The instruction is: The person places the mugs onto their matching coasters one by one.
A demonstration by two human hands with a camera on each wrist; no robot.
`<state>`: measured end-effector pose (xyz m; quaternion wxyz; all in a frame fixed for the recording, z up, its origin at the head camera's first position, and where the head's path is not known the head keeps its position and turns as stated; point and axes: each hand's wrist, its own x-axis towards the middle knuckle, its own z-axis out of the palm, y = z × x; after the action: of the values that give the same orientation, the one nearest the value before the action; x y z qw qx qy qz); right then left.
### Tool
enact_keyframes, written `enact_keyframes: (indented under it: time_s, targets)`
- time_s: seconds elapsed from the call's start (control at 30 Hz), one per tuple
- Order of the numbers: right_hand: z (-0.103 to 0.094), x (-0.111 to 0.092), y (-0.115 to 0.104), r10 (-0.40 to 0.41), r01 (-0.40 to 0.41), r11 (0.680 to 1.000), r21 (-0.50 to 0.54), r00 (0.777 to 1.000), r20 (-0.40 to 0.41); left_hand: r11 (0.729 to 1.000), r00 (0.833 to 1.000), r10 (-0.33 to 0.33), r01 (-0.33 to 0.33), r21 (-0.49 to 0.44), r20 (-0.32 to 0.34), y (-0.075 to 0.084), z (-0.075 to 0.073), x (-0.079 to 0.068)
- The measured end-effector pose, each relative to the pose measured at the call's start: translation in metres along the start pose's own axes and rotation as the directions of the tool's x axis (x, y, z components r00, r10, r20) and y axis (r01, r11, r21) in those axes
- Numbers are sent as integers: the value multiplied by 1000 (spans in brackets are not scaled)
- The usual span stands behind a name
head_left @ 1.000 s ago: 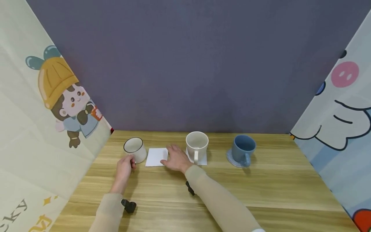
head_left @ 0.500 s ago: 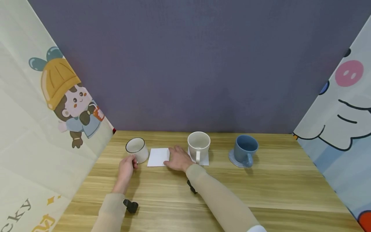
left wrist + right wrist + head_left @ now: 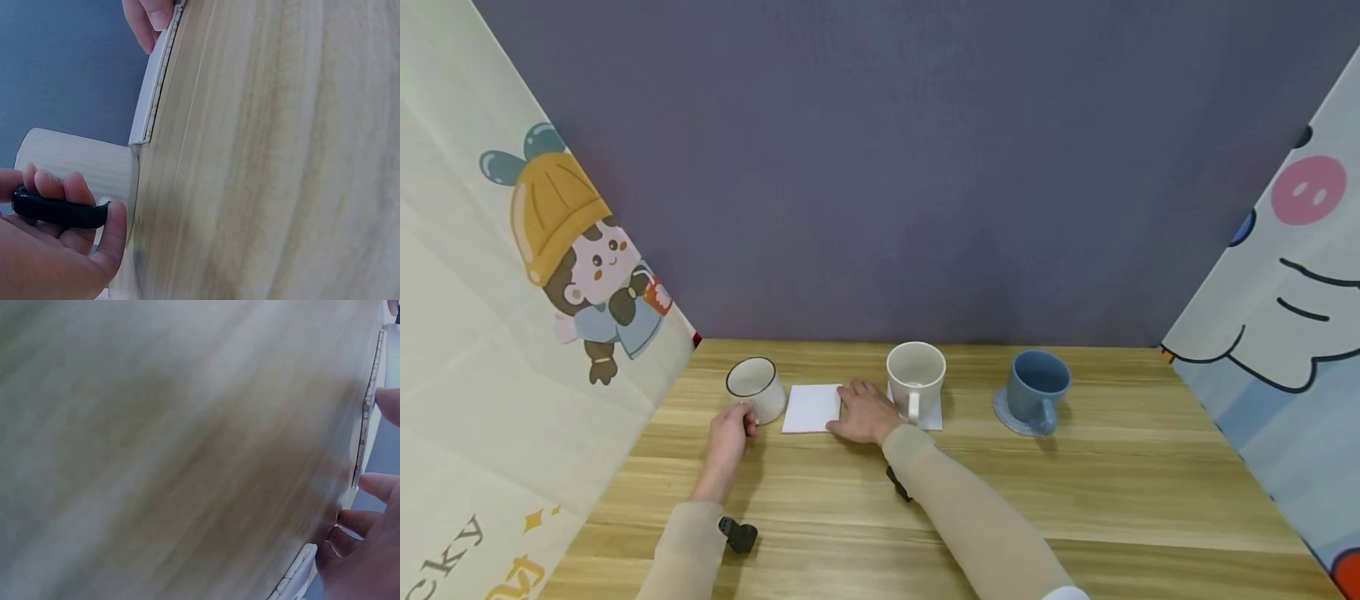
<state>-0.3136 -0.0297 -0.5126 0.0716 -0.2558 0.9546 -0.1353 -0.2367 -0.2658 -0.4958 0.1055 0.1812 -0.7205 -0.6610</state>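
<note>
A white mug (image 3: 769, 403) with a dark rim stands upright on the table at the left. My left hand (image 3: 727, 433) grips its black handle (image 3: 59, 209), fingers curled round it in the left wrist view. Just right of that mug, a white square coaster (image 3: 811, 408) lies flat, its layered edge showing in both wrist views. Over the coaster's right side rests my right hand (image 3: 867, 413), fingers spread and the thumb at the near corner. Right beside this hand, a cream mug (image 3: 916, 375) sits on a second white square coaster (image 3: 934, 417).
Farther right, a blue mug (image 3: 1037, 390) stands on a round bluish coaster (image 3: 1002, 413). The wooden table (image 3: 820, 533) ends at a dark back panel (image 3: 880, 183). Printed cloths hang on the left (image 3: 460, 333) and right (image 3: 1300, 333) sides.
The whole head view has shifted slightly, so everything sits a little farther right in it. Both hands and the mugs keep their places on the table.
</note>
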Motion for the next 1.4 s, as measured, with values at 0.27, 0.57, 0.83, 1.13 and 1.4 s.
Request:
enact_keyframes:
  time_s: [0.27, 0.57, 0.83, 1.13, 1.4]
  targets:
    - [2, 2, 2, 10, -10, 1000, -3, 1000, -1, 1000, 1000, -5, 5, -27, 22, 2, 0, 1]
    - [6, 2, 0, 15, -15, 1000, -1, 1000, -20, 999, 1000, -12, 13, -43, 14, 2, -1, 0]
    - [7, 1, -1, 25, -25, 1000, -2, 999, -21, 996, 1000, 11, -10, -92, 16, 2, 1, 0]
    - [11, 3, -1, 34, -35, 999, -5, 999, -36, 998, 999, 41, -40, -57, 8, 10, 4, -5]
    - [12, 4, 0, 27, -28, 999, -20, 999, -29, 993, 997, 72, -70, -91, 16, 15, 11, -8]
